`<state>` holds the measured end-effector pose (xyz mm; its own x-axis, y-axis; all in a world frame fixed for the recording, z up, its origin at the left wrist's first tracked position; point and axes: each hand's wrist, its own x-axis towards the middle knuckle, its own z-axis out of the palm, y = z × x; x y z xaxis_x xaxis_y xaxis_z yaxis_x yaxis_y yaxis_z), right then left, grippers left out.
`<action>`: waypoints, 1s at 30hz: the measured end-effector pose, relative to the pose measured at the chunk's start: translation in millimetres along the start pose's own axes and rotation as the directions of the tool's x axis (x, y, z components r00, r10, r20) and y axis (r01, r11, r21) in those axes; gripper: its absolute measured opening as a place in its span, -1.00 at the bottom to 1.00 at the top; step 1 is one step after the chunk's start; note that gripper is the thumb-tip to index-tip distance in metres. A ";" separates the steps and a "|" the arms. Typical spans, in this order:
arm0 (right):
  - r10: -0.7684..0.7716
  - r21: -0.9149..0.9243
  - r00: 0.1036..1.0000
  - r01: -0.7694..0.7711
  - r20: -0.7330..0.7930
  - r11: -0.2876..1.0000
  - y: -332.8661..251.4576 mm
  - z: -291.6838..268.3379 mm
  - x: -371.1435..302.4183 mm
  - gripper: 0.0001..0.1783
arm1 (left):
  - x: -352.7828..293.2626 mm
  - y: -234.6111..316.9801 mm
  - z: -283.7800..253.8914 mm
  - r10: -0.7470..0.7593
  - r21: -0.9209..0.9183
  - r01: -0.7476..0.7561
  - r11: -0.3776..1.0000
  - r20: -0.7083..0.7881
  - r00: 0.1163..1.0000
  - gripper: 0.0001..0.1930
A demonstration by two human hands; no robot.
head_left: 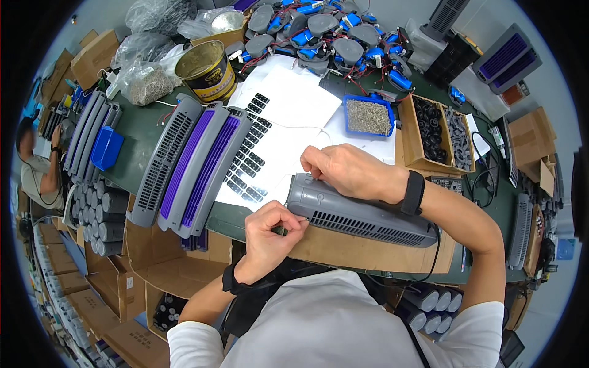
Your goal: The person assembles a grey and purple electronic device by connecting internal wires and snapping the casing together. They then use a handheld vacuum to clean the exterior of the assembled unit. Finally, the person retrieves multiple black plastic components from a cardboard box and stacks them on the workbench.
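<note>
A long grey slotted plastic housing [362, 216] lies on a cardboard sheet [383, 257] in front of me. At its left end, my left hand [268, 232] is closed in a pinch by the near corner. My right hand [353, 172] reaches over the housing, fingers curled and pinched at the far side of that same end. Whatever either pinch holds is too small or hidden to make out. Left of the housing lies a sheet of small black oval pieces [248, 161] on white paper [294, 98].
Grey-and-purple slotted housings [199, 165] stand at left beside a black-and-yellow bucket [207, 72]. A blue tray of screws [368, 116] and a box of black parts [429, 129] sit beyond my right hand. Wired grey-and-blue parts [322, 27] heap at the back. Another person [43, 168] is far left.
</note>
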<state>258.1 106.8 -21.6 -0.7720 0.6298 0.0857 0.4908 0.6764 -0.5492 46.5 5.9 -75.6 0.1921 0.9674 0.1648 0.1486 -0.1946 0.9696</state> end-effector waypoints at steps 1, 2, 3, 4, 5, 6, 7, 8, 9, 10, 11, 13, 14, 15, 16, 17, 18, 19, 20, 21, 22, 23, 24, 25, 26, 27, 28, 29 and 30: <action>0.005 0.011 1.000 -0.005 -0.003 1.000 0.1 0.1 -0.1 -0.73 | -0.3 -0.4 0.4 0.020 0.033 -0.020 0.999 0.000 1.000 -0.77; 0.011 0.020 1.000 -0.011 0.003 1.000 0.0 -0.1 -0.1 -0.73 | -0.7 -0.4 0.6 0.040 0.066 -0.040 0.997 0.000 0.999 -0.77; 0.018 0.027 1.000 -0.018 0.010 0.999 0.0 -0.7 -0.1 -0.72 | -0.7 -0.3 1.0 0.046 0.067 -0.046 0.997 -0.004 0.999 -0.77; 0.024 0.035 1.000 -0.025 0.017 0.999 -0.2 -1.0 -0.2 -0.71 | -0.7 0.0 1.4 0.052 0.068 -0.052 0.996 -0.007 0.999 -0.77; 0.028 0.047 1.000 -0.029 0.014 0.998 -0.4 -1.0 -0.5 -0.70 | -0.7 0.4 1.7 0.058 0.069 -0.057 0.996 -0.012 0.998 -0.77; 0.032 0.059 0.999 -0.032 0.012 0.998 -0.8 -0.9 -0.8 -0.69 | -0.6 0.9 1.9 0.060 0.077 -0.059 0.995 -0.007 0.998 -0.77; 0.035 0.071 0.999 -0.035 0.009 0.997 -1.1 -0.6 -1.0 -0.68 | -0.4 1.6 2.1 0.062 0.085 -0.062 0.995 -0.002 0.998 -0.77; 0.044 0.083 0.999 -0.045 0.012 0.996 -1.1 -0.4 -1.0 -0.68 | -0.6 2.1 2.5 0.064 0.093 -0.064 0.994 0.003 0.998 -0.77; 0.054 0.094 0.998 -0.055 0.015 0.994 -0.9 -0.5 -1.6 -0.67 | -0.8 2.6 3.4 0.075 0.107 -0.074 0.992 -0.006 0.997 -0.77; 0.065 0.106 0.998 -0.066 0.017 0.992 -0.9 -0.6 -2.0 -0.67 | -1.0 3.0 4.4 0.086 0.120 -0.084 0.989 -0.016 0.996 -0.76; 0.071 0.118 0.997 -0.072 0.014 0.990 -1.3 -0.6 -2.4 -0.66 | -1.2 3.5 5.2 0.098 0.134 -0.094 0.987 -0.024 0.995 -0.76; 0.084 0.145 0.996 -0.084 0.009 0.986 -1.5 -0.5 -3.5 -0.65 | -0.8 6.2 5.9 0.117 0.180 -0.110 0.977 -0.034 0.993 -0.76; 0.093 0.160 0.996 -0.092 0.003 0.983 -1.6 -0.4 -4.4 -0.63 | -0.6 7.1 6.1 0.128 0.203 -0.118 0.972 -0.037 0.991 -0.75; 0.100 0.174 0.995 -0.098 -0.001 0.980 -1.1 -0.6 -5.0 -0.62 | -0.3 7.1 6.5 0.140 0.228 -0.126 0.965 -0.044 0.989 -0.75; 0.107 0.188 0.994 -0.104 -0.006 0.977 -0.6 -1.1 -5.9 -0.60 | -0.1 7.2 6.9 0.152 0.253 -0.135 0.958 -0.050 0.987 -0.75; 0.114 0.178 0.993 -0.108 -0.026 0.978 -0.1 -2.4 -7.0 -0.60 | 0.1 7.3 7.4 0.165 0.277 -0.143 0.950 -0.055 0.985 -0.75; 0.124 0.161 0.991 -0.115 -0.047 0.980 1.2 -6.9 -9.4 -0.60 | 1.9 8.4 8.3 0.188 0.308 -0.159 0.938 -0.068 0.980 -0.75; 0.134 0.144 0.989 -0.123 -0.068 0.982 3.5 -11.9 -12.3 -0.60 | 3.3 10.2 7.5 0.212 0.338 -0.173 0.925 -0.081 0.974 -0.75; 0.144 0.111 0.981 -0.130 -0.127 0.985 17.2 -14.1 -17.0 -0.64 | 4.4 10.8 6.4 0.235 0.368 -0.186 0.911 -0.092 0.968 -0.75; 0.183 0.066 0.971 -0.174 -0.155 0.982 30.0 -22.2 -22.7 -0.69 | 4.0 6.8 5.3 0.203 0.336 -0.157 0.929 -0.108 0.973 -0.76; 0.217 0.025 0.959 -0.216 -0.183 0.976 41.0 -30.1 -28.7 -0.74 | 6.5 8.6 2.7 0.168 0.327 -0.131 0.936 -0.086 0.982 -0.76; 0.233 -0.025 0.948 -0.245 -0.217 0.969 49.2 -35.5 -36.0 -0.78 | 10.1 13.0 -0.6 0.132 0.319 -0.105 0.942 -0.064 0.989 -0.76; 0.247 -0.076 0.935 -0.274 -0.254 0.959 56.9 -40.5 -43.0 -0.83 | 15.2 15.7 -4.5 0.098 0.312 -0.080 0.947 -0.040 0.994 -0.75; 0.262 -0.125 0.919 -0.309 -0.295 0.943 63.4 -43.5 -50.4 -0.86 | 23.7 15.9 -8.6 0.109 0.273 -0.101 0.957 -0.012 0.994 -0.74; 0.251 -0.165 0.927 -0.304 -0.280 0.938 71.2 -41.8 -57.0 -0.89 | 35.8 19.6 -12.3 0.108 0.231 -0.101 0.968 -0.016 0.994 -0.78; 0.244 -0.203 0.933 -0.302 -0.267 0.931 81.2 -36.7 -65.1 -0.92 | 51.1 24.9 -16.7 0.169 0.268 -0.161 0.950 -0.006 0.986 -0.81; 0.233 -0.243 0.940 -0.293 -0.249 0.925 88.1 -32.1 -70.1 -0.95 | 66.7 31.3 -19.2 0.228 0.305 -0.217 0.927 -0.002 0.974 -0.84; 0.153 -0.319 0.961 -0.223 -0.229 0.921 94.2 -26.1 -75.7 -0.90 | 84.2 38.6 -16.1 0.279 0.325 -0.281 0.903 0.054 0.959 -0.87; 0.152 -0.369 0.966 -0.222 -0.208 0.903 92.1 -24.6 -76.5 -0.93 | 102.2 42.7 -12.5 0.325 0.345 -0.341 0.874 0.107 0.940 -0.89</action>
<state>372.3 130.2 -58.3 -0.5871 0.7910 0.1724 0.7631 0.6118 -0.2084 60.4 98.5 -15.0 0.3322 0.8286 0.4506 0.3990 -0.5563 0.7289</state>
